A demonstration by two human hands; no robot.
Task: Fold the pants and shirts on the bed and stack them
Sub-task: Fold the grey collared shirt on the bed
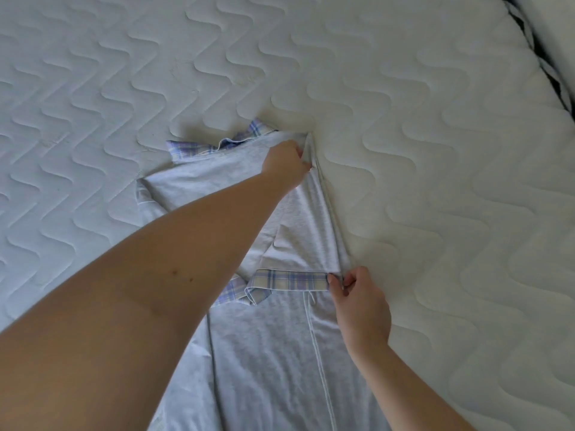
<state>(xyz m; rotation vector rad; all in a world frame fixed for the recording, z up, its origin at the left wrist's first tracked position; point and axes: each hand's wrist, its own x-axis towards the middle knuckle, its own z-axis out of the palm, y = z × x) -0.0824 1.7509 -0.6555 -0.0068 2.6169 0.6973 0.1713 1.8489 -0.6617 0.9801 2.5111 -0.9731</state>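
Note:
A light grey shirt with plaid lilac-and-cream trim and white piping lies spread on the white quilted mattress, running from the bottom edge up to the middle of the view. My left hand reaches far across and pinches the shirt's folded right edge at its upper end, near the plaid collar. My right hand pinches the same edge lower down, at the end of a plaid cuff band. The grey sleeve is stretched taut between the two hands. My left forearm hides part of the shirt.
Quilted mattress surface lies on all sides of the shirt. The mattress's far right edge curves down at the upper right, with a dark gap and a pale surface beyond it.

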